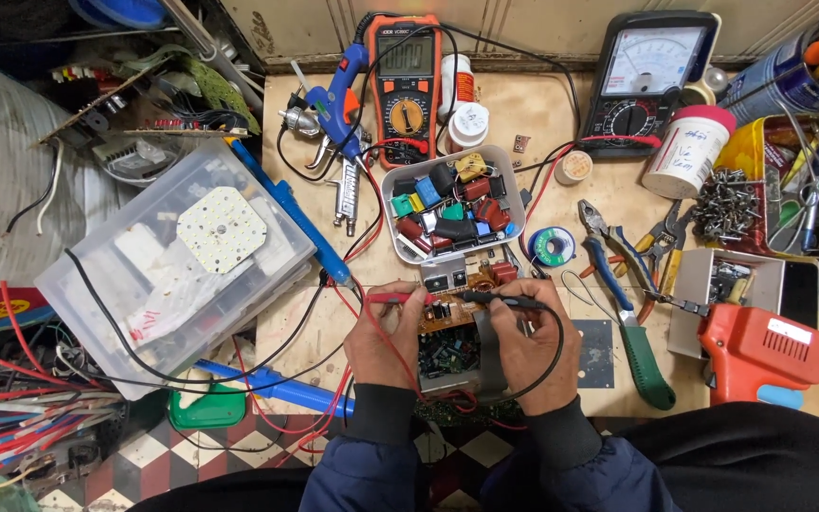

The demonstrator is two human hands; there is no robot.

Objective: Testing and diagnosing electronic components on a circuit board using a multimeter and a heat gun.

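My left hand (pixel 383 334) grips a red test probe (pixel 398 298) whose tip touches a brown circuit board (pixel 447 313) at the near edge of the wooden bench (pixel 542 123). In my right hand (pixel 531 341) is a black test probe (pixel 500 300), pointing left onto the same board. The board sits on a grey metal case (pixel 452 356) between my hands. Red and black leads run from the probes back to an orange digital multimeter (pixel 406 76) at the far side.
A white tray of coloured components (pixel 449 204) lies just beyond the board. A blue glue gun (pixel 338 100), an analogue meter (pixel 646 81), pliers (pixel 623 284), an orange tool (pixel 760 351) and a clear plastic box (pixel 177 256) crowd the bench.
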